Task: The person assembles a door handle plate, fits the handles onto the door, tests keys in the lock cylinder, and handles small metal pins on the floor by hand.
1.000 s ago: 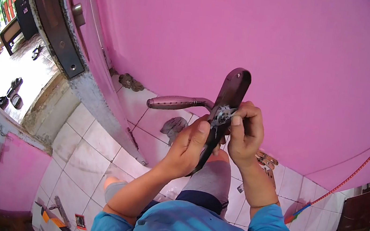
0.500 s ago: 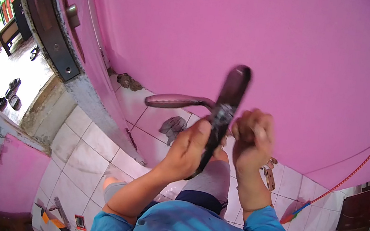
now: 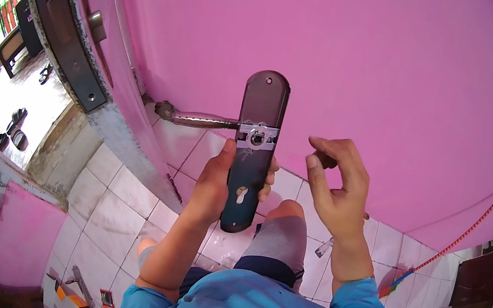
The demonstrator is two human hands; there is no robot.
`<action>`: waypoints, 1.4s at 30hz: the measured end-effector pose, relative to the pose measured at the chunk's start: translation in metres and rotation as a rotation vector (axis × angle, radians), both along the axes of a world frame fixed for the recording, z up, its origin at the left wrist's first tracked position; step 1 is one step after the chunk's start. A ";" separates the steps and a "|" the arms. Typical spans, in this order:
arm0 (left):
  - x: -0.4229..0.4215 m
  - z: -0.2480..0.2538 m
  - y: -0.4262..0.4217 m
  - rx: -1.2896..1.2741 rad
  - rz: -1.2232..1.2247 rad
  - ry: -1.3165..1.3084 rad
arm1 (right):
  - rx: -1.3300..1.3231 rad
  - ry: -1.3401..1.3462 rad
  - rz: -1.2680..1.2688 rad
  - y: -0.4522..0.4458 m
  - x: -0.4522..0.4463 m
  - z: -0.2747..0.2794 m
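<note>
My left hand [image 3: 212, 182] is wrapped round the lower part of a dark door handle plate [image 3: 264, 103], its back turned towards me. The plate stands upright, with a silver bracket and square spindle hole [image 3: 257, 137] near its middle and a keyhole-shaped cut-out lower down. From the plate, a brown lever [image 3: 204, 121] sticks out to the left. To the right of the plate, apart from it, my right hand [image 3: 343, 183] is raised with fingers curled and a gap between thumb and forefinger; nothing shows in it.
At the left stands a pink door [image 3: 123, 83] with a dark lock faceplate [image 3: 65, 34] on its edge. A pink wall [image 3: 395, 80] rises ahead. Tools [image 3: 72, 293] lie on the tiled floor [image 3: 105, 216]. A red-and-white cord [image 3: 461, 238] slants down at the right.
The handle plate has turned from nearly edge-on to show its back and has moved slightly left. My right hand has opened its fingers and moved a little away from the plate.
</note>
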State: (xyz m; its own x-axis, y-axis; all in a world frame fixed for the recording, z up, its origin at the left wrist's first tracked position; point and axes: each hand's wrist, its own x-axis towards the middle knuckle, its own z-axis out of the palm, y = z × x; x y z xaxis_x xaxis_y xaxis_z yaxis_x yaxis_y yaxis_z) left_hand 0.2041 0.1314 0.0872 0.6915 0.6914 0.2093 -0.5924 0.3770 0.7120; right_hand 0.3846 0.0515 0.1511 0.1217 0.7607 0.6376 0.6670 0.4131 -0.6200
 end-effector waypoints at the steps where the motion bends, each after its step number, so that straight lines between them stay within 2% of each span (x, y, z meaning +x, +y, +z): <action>1: 0.002 0.000 -0.001 0.004 0.010 -0.006 | 0.054 -0.008 -0.012 0.001 -0.004 0.003; 2: 0.003 -0.001 -0.003 0.006 0.008 -0.006 | 0.056 -0.008 -0.014 0.006 -0.007 0.004; 4: 0.004 -0.003 -0.007 0.057 0.086 0.098 | 0.188 -0.314 -0.051 0.017 -0.010 0.003; 7: 0.002 0.006 -0.015 0.151 0.163 0.215 | 0.260 -0.462 -0.094 0.025 -0.017 0.002; 11: 0.001 0.000 -0.014 0.215 0.205 0.249 | 0.255 -0.475 -0.109 0.022 -0.021 0.000; 14: 0.003 0.001 -0.015 0.326 0.270 0.283 | 0.262 -0.355 -0.088 0.025 -0.021 -0.001; 19: 0.005 -0.003 -0.013 0.395 0.326 0.285 | -0.021 0.013 0.111 0.031 -0.015 0.005; 26: 0.008 -0.010 -0.010 0.525 0.389 0.291 | -0.093 0.084 0.148 0.031 -0.011 0.008; 29: 0.002 -0.001 -0.014 0.411 0.326 0.272 | -0.026 0.075 0.185 0.030 -0.014 0.003; 31: -0.002 0.004 -0.014 0.195 0.156 0.267 | 0.123 0.084 0.092 0.028 -0.022 -0.002; 32: -0.001 0.002 -0.014 0.194 0.158 0.269 | 0.122 0.085 0.093 0.023 -0.026 -0.002; 34: 0.004 -0.004 -0.012 0.099 0.167 0.210 | 0.192 -0.125 -0.017 0.013 -0.032 0.000; 35: 0.004 -0.003 -0.013 0.097 0.169 0.211 | 0.191 -0.124 -0.016 0.014 -0.034 -0.003; 37: 0.003 0.002 -0.016 0.122 0.175 0.251 | 0.257 -0.376 -0.050 0.017 -0.035 -0.012; 38: 0.005 0.001 -0.017 0.122 0.172 0.252 | 0.256 -0.376 -0.052 0.018 -0.034 -0.017; 40: 0.010 0.001 -0.018 -0.097 0.190 0.152 | 0.334 -0.533 -0.060 0.022 -0.030 -0.025; 42: 0.010 -0.007 -0.016 -0.083 0.174 0.162 | 0.356 -0.565 -0.060 0.024 -0.026 -0.028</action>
